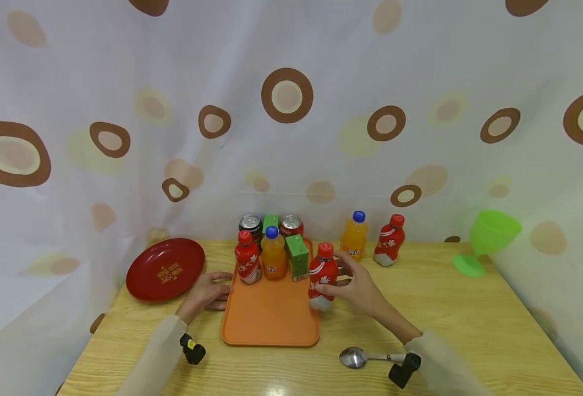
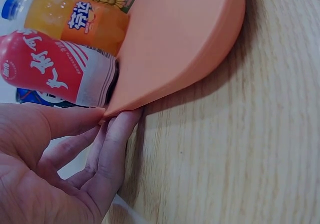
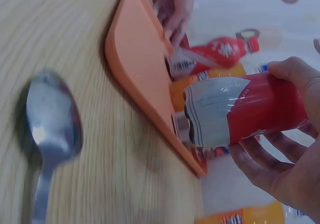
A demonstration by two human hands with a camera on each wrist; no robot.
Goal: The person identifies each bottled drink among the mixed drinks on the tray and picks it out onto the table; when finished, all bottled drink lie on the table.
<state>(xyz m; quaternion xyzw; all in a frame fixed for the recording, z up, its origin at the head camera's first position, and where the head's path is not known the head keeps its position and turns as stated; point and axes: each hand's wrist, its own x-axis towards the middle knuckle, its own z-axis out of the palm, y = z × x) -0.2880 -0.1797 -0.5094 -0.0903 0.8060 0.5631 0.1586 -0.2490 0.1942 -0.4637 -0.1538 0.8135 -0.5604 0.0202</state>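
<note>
My right hand (image 1: 359,287) grips a red bottle with a white base (image 1: 323,270) at the right edge of an orange tray (image 1: 271,322). In the right wrist view the base of this bottle (image 3: 210,112) appears raised off the tray. At the tray's left side, my left hand (image 1: 207,292) pinches the rim, thumb above and fingers below, as the left wrist view shows. Standing on the tray are another red bottle (image 1: 248,263), an orange soda bottle (image 1: 274,256) and a green drink carton (image 1: 298,256). Behind them are a dark can (image 1: 250,223), a red can (image 1: 291,224) and a second green carton (image 1: 270,221).
A red oval plate (image 1: 165,269) lies left of the tray. To the right, near the curtain, stand an orange soda bottle (image 1: 354,236) and a red bottle (image 1: 389,242). A green goblet (image 1: 491,234) is at the far right, and a metal spoon (image 1: 355,357) lies in front.
</note>
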